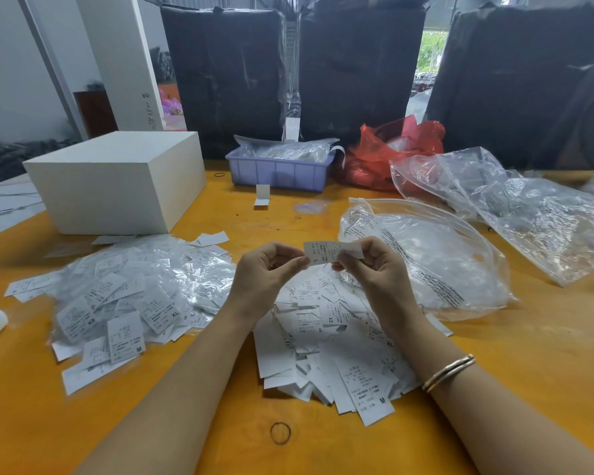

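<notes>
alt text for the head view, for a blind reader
The left hand and right hand pinch a white size label marked L above a loose label pile on an orange table. A plastic-wrapped label heap lies left, near a white box.

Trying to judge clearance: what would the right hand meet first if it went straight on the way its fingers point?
Probably the left hand: the right hand points its fingers leftward at it, both pinching one label. Depth is unclear.

Orange wooden table (528,337), white pillar (117,63) behind, black wrapped bales (223,80), daylit gap (432,49).
</notes>
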{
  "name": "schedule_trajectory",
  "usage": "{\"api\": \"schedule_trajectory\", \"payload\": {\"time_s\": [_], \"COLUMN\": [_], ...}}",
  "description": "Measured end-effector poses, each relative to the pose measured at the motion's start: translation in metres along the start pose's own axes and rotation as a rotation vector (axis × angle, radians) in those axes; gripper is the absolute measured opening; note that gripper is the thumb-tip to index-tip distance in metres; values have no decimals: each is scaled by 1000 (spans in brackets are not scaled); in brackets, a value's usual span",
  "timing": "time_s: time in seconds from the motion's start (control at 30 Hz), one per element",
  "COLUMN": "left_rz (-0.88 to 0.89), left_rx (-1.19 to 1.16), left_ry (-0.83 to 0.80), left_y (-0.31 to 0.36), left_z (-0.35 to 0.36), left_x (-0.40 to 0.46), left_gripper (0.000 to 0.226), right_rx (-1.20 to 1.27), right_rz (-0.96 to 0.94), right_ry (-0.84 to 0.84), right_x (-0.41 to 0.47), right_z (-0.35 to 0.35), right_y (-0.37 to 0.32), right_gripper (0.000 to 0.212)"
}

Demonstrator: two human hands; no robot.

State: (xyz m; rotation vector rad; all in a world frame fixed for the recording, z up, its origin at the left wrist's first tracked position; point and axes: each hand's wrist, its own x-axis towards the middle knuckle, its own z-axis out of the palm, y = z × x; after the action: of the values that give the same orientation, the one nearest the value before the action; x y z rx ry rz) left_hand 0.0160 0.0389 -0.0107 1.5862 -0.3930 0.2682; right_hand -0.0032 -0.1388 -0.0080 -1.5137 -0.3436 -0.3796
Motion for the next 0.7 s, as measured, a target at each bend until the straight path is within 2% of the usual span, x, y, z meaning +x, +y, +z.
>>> {"api": "schedule_trajectory", "payload": {"time_s": [0.27,0.43,0.5,0.57,0.7], "left_rz": [-6,-37,-39,-47,-76], "left_rx": [-11,99,119,117,88], "left_ry": [29,-127,-148,-124,-54], "left_y": [5,1,1,2,4], "left_z": [-1,1,3,3,1], "left_x": [-1,-3,-5,-4,-3], "left_gripper": [15,10,11,15,17], "right_rx": [-145,-281,-273,-257,-166], "right_rz": [-54,-24,27,39,12], "right_ry": [-144,-254,-288,-257,-118], "right_x": [-1,-1,-1,-1,1], "right_z": [-2,-3,3,7,-1], "right_y": [-1,0,1,1,1], "right_gripper": [14,12,25,31,13]}}
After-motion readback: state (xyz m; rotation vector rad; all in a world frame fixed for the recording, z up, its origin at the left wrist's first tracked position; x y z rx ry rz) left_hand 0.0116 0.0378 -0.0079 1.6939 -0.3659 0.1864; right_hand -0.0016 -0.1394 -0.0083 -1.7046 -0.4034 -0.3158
